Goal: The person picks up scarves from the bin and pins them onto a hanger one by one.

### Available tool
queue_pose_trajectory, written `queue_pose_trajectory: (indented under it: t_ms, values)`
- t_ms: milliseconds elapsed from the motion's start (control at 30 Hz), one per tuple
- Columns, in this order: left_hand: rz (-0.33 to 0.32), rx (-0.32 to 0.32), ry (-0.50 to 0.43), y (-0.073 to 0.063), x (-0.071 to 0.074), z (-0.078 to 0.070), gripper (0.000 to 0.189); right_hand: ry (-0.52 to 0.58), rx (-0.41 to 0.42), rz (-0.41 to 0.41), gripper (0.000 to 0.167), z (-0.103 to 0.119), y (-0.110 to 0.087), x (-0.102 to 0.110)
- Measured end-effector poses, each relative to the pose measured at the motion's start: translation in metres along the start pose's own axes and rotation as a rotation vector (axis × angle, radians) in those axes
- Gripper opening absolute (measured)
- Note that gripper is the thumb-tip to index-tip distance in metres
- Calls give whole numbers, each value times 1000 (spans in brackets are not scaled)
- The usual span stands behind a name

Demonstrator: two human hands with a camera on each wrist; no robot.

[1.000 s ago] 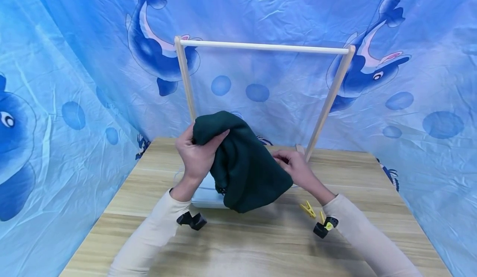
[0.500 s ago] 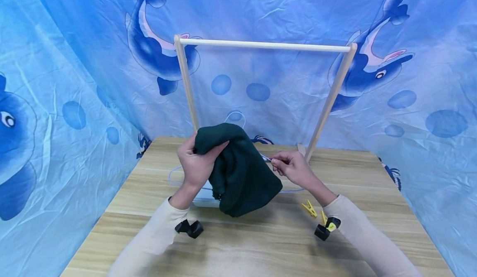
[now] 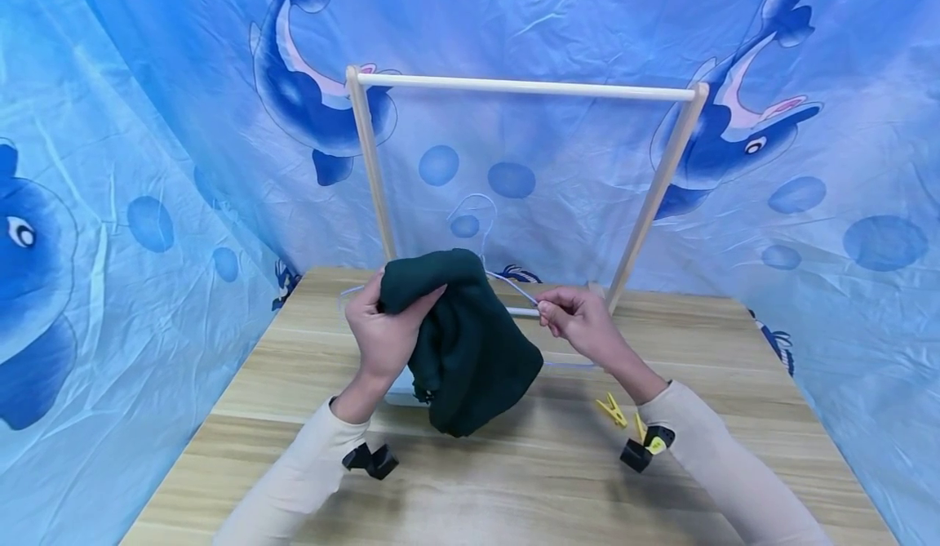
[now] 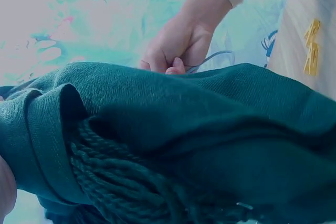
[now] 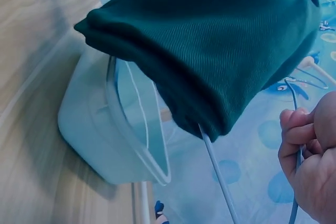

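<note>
In the head view my left hand (image 3: 385,330) grips a folded dark green scarf (image 3: 481,350), thumb on the near side. The scarf's twisted fringe (image 4: 121,177) hangs in the left wrist view. My right hand (image 3: 583,326) pinches the sloping arm of a pale wire hanger (image 3: 512,285), to the right of the scarf. The hanger's hook points up behind the cloth. In the right wrist view its straight lower bar (image 5: 218,177) runs in under the scarf's edge; how it lies inside the folds is hidden.
A pale plastic bin (image 5: 89,124) stands on the wooden table (image 3: 499,489) behind the scarf. Beyond it rises a rack with a white rail (image 3: 525,86). Yellow clothes pegs (image 3: 611,410) lie near my right wrist. More thin wire (image 3: 569,365) shows behind the scarf.
The scarf has come down and slightly left in my left hand. The hanger's hook and sloping arm have come into sight, and a gap has opened between scarf and right hand.
</note>
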State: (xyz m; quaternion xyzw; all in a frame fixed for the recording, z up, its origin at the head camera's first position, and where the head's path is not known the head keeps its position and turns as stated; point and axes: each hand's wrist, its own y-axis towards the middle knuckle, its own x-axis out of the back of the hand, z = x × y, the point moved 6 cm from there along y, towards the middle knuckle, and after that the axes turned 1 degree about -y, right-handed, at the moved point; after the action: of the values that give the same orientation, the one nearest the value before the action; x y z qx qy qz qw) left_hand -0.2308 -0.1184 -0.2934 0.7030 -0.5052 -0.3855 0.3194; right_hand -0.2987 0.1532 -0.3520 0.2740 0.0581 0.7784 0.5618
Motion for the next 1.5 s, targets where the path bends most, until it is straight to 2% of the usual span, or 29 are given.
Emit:
queue_pose_trajectory:
  t_ms: [167,300,600,800,1033,1300,1500]
  values:
    - [-32,87,48,1,2,5,22,51,72,-12,13,11,1,4]
    - [-34,133,71,2,3,9,22,58,79,0,13,18,0,4]
    - [51,208,112,4,1,11,23,57,92,16,15,27,-1,6]
    - [89,245,149,8,3,7,25,31,101,34,15,35,1,8]
    - [169,242,237,13,5,-1,29,-4,106,55,14,43,2,11]
    - [252,167,347,16,5,-11,24,-20,100,64,13,49,4,11]
    - [243,118,406,19,8,-18,20,-41,119,66,14,52,5,11]
